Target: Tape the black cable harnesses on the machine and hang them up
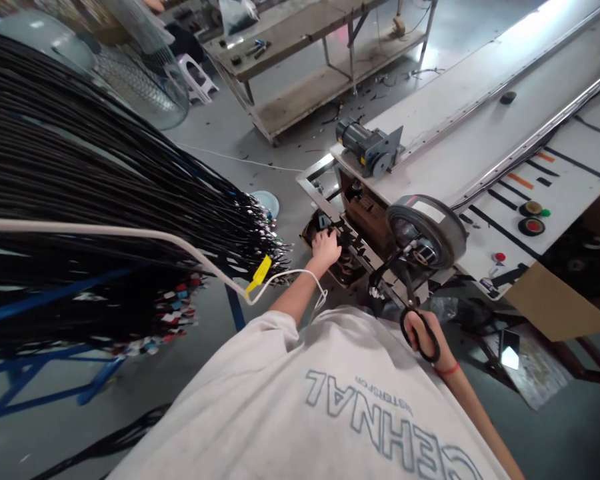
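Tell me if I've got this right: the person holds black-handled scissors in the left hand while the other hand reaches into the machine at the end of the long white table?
Not quite. The head view shows the scissors in the right hand; it is the left hand that reaches into the machine at the end of the long white table.

Left hand is out at the end of the machine, fingers on black parts there. Right hand is closed around the black handles of the scissors (blades pointing up toward the grey wheel). A thick bundle of black cables hangs over a blue rack to the left.
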`<state>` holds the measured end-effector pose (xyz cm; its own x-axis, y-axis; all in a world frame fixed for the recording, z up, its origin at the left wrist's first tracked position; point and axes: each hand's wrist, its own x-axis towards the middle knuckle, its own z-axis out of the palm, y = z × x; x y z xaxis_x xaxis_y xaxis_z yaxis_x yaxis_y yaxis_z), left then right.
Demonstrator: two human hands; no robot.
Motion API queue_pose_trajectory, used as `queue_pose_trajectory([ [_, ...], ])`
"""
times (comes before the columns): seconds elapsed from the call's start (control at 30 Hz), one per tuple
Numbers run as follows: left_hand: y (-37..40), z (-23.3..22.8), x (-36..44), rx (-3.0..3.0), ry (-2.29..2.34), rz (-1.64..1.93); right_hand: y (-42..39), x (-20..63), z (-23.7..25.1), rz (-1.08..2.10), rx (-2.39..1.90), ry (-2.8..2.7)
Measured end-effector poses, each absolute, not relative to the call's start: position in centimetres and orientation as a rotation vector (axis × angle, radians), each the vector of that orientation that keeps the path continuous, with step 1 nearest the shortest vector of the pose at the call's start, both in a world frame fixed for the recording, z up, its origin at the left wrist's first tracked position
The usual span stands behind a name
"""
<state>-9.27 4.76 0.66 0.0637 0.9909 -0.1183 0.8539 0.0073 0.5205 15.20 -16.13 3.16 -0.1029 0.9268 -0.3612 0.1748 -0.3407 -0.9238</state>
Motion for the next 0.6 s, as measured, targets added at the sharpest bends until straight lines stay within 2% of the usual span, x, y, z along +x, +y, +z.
queue_pose_trajectory([
  [0.2,4.2,-0.1,-3.7,1.746,1.103,0.292,-14.9,19.8,3.6,0.893,-1.715,-0.870],
  [0.33,4.0,0.1,0.0,1.793,0.875,0.195,-12.1,22.8,3.5,0.788,-1.887,-0.627],
  [0.43,3.6,0.2,0.8,1.874,0.851,0.149,-11.0,24.5,2.9,0.775,-1.904,-0.600],
  [0.6,2.3,-0.3,0.7,1.966,1.146,0.179,-8.0,27.6,0.4,0.718,-2.117,-0.737],
])
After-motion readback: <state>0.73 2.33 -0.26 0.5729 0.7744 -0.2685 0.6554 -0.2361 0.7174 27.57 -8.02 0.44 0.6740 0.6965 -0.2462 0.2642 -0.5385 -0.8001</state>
